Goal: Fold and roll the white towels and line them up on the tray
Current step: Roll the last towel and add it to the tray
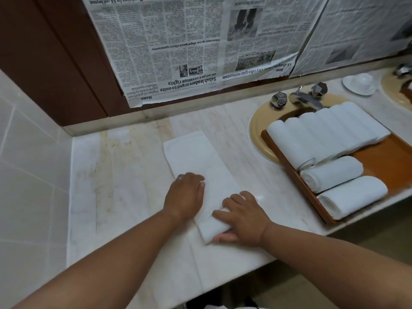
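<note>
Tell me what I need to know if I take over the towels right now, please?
Left hand presses on the folded towel, a long strip on the countertop. Right hand curls round its near end, starting the roll.
Done: a row of rolled towels and two crosswise rolls lie on the wooden tray.
Left: roll this strip up and line it up on the tray's bare part.
</note>
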